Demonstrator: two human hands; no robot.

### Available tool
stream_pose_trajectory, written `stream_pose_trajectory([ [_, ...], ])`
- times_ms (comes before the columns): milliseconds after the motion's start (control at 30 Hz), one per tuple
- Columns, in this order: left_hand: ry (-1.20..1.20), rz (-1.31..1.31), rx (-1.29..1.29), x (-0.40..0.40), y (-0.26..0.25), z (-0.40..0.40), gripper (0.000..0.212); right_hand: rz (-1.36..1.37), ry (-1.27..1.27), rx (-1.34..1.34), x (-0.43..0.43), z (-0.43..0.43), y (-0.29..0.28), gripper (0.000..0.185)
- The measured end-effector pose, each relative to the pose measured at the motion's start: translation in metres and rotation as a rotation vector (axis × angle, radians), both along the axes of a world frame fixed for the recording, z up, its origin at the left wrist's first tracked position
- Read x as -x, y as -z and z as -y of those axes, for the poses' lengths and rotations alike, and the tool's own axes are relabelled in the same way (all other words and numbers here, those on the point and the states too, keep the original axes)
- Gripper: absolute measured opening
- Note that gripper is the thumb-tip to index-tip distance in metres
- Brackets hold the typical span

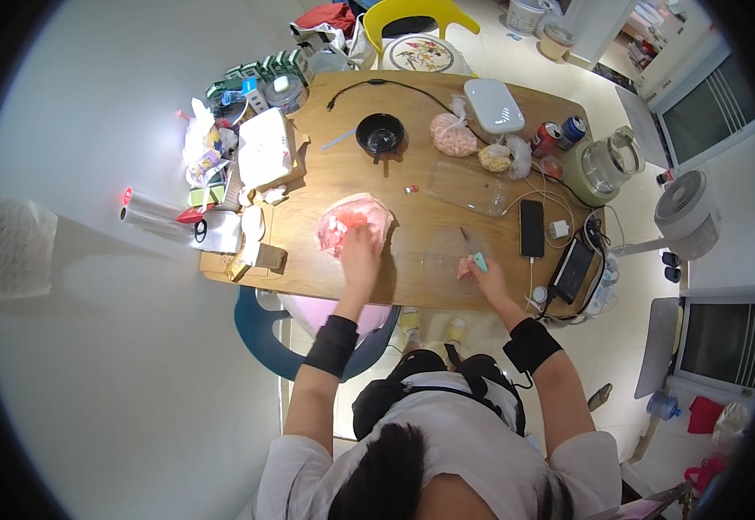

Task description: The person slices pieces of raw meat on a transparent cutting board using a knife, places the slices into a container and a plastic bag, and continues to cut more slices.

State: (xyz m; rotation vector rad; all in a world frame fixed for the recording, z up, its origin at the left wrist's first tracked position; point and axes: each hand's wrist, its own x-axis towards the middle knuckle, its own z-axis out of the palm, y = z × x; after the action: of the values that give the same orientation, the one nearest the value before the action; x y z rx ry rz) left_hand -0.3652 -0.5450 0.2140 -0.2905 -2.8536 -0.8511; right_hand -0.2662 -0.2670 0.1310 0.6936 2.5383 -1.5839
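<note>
My left hand [360,250] reaches down into a pink plastic bag [374,211] spread open on the wooden table; its fingertips are hidden among pink pieces that look like raw meat. In my right hand [489,276] is a small knife with a mint-green handle [480,262], its blade pointing away from me. A pink piece [464,267], seemingly meat, lies at the fingers of that hand, over a round transparent board or plate [439,257]. Beyond the two hands a black bowl [380,134] stands on the table.
A clear plastic tray [468,188], tied bags [453,135], drink cans [546,138] and a glass-jug appliance [595,166] occupy the right side. A phone [531,229] with cables lies near my right hand. Boxes [265,148] crowd the left; a blue chair [257,335] is tucked below the front edge.
</note>
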Motion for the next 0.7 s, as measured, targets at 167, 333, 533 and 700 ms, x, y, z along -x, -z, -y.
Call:
stream_pose_trajectory([
  [167, -0.048, -0.132, 0.329, 0.036, 0.035, 0.063, 0.03, -0.038, -0.046, -0.162, -0.003, 0.002, -0.031, 0.032],
  [333, -0.059, 0.067, 0.373, 0.049, 0.033, 0.056, 0.014, 0.002, -0.034, -0.156, -0.015, -0.019, -0.021, 0.032],
  [533, -0.04, -0.032, 0.242, 0.049, 0.034, 0.061, 0.009, -0.009, -0.009, -0.11, -0.022, -0.024, -0.025, 0.03],
  [700, -0.028, -0.135, 0.02, 0.044, 0.011, 0.062, 0.012, 0.066, 0.019, -0.055, -0.021, -0.026, -0.035, 0.031],
])
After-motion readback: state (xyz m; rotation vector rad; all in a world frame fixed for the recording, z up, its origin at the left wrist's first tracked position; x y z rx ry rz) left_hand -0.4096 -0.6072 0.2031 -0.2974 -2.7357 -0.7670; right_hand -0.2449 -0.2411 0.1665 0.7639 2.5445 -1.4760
